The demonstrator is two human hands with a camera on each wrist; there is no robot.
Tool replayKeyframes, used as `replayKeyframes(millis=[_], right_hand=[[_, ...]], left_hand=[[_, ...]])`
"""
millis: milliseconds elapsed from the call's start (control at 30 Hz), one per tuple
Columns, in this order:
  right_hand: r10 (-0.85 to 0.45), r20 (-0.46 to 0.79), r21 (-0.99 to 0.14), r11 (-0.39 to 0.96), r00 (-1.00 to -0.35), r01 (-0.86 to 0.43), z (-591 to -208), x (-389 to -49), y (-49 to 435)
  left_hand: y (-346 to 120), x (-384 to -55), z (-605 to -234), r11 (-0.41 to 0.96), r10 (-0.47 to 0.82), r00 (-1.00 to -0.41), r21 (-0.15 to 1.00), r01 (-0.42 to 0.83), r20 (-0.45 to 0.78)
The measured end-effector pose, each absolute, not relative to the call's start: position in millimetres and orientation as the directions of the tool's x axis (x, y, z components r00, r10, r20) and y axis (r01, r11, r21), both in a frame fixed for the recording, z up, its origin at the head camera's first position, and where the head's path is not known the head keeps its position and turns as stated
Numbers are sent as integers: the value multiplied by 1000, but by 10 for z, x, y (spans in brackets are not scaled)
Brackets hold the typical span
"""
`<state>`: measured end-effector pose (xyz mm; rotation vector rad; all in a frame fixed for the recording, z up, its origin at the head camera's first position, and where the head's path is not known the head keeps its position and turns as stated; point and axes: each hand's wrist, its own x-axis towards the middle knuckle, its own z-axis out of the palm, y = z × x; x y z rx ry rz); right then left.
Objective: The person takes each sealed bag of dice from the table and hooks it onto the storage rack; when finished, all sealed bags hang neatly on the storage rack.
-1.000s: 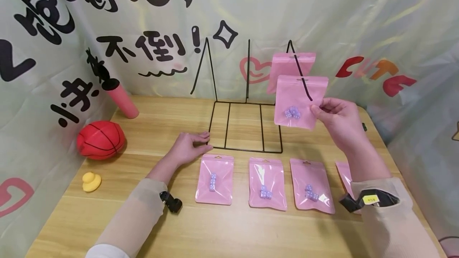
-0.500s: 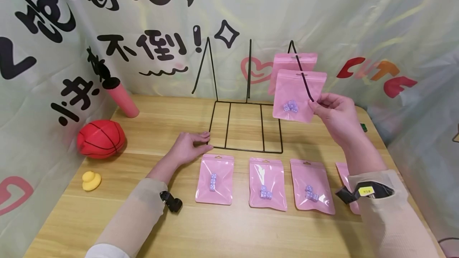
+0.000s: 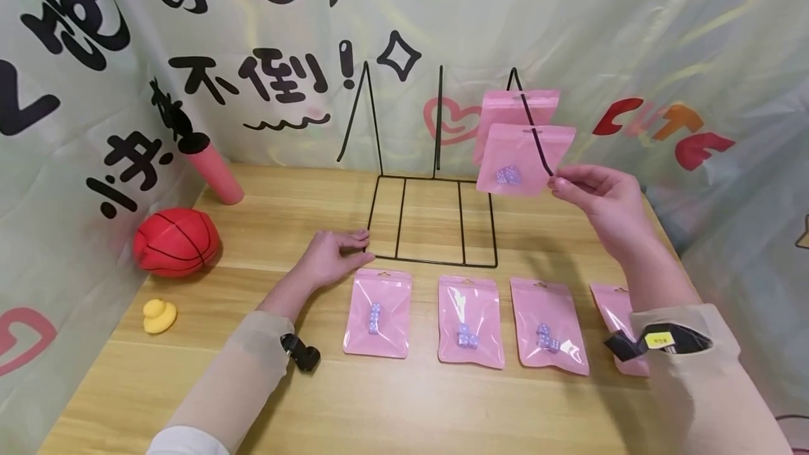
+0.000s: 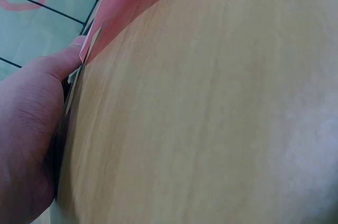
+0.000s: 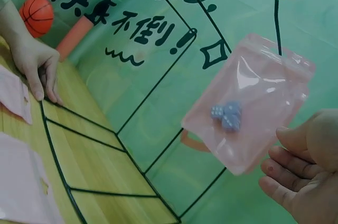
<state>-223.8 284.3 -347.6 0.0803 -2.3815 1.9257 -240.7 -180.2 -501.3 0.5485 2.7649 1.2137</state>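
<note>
My left hand point(image 3: 331, 258) holds the front left corner of the black wire display rack point(image 3: 436, 263) between thumb and fingers. On the rack's right hook, the front pink zip bag point(image 3: 505, 149) of purple dice hangs with its lower edge swung back. Behind it hangs another pink bag point(image 3: 540, 100). Beside the front bag is my right hand point(image 3: 603, 206), its thumb tip near the hook's end; the right wrist view shows its fingers point(image 5: 288, 163) loosely bent, with nothing between them. The rack's left hook point(image 3: 352, 114) and middle hook point(image 3: 439, 118) carry no bag.
Several pink dice bags lie in a row before the rack, from a left bag point(image 3: 378, 314) to a right one point(image 3: 622, 314) partly under my right arm. At left are a red ball point(image 3: 177, 242), yellow duck point(image 3: 159, 317) and pink cylinder point(image 3: 215, 173) with black top.
The front bag has risen slightly on the hook and its bottom has swung back. My right hand has let go of its edge and shifted slightly right. The left hand stays on the rack.
</note>
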Motion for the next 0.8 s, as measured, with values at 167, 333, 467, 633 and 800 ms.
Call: replayKeyframes(millis=[167,333,467,633,800], right_hand=[[6,28,-919,394,-1000,-23,-3494,-2099,3013],[-12,-21,-887,461,-1000,13,-3527,-1928,3193],[-25,-80,-834,549,-996,53,-3561,-1763,3337],[-31,-115,-794,604,-993,73,-3649,-1568,3521],[-17,-132,-789,607,-991,94,-3763,-1410,3689]], left_hand=[[-1787,-2413,-5003,619,354,-932,728,293,74],[-1785,-2425,-5008,619,360,-929,723,308,87],[-1792,-2430,-5018,621,357,-930,723,304,84],[-1795,-2430,-5027,619,356,-931,727,298,79],[-1799,-2421,-5030,626,347,-935,725,287,70]])
